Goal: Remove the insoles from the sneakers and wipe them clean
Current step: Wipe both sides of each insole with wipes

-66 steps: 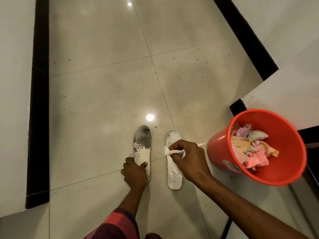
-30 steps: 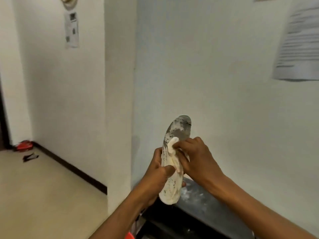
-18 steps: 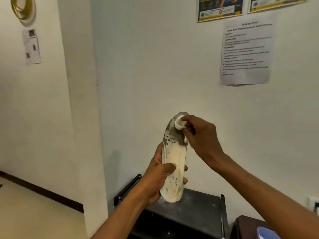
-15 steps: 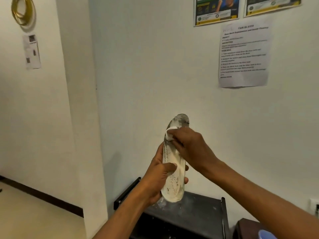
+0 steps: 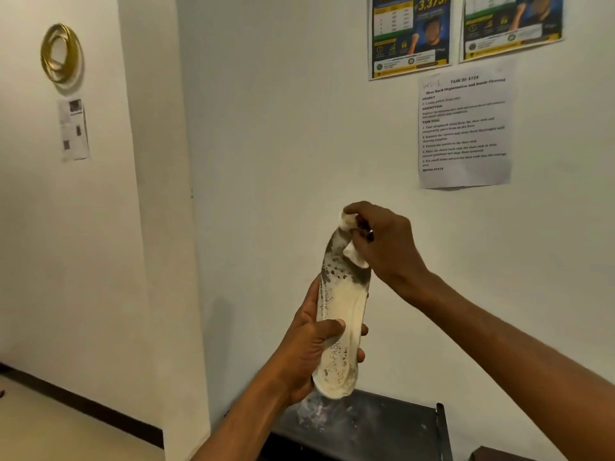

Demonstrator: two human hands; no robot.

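Mid-wipe on one insole (image 5: 341, 311), held upright above a dusty dark shelf (image 5: 382, 424). Gripped near the heel by the curled fingers of the left hand (image 5: 309, 356). Rubbed at the toe with a white tissue wad (image 5: 347, 222), pinched in the fingers of the right hand (image 5: 384, 242). Cream, blackened with grime across the toe half. Next, likely: firm strokes down over the dirt.

Both forearms rise from the near edge. The left hand (image 5: 311, 347) grips the upright insole (image 5: 342, 301) low down, thumb across its front. The right hand (image 5: 382, 244), higher, pinches a white wipe (image 5: 347, 222) in curled fingers.
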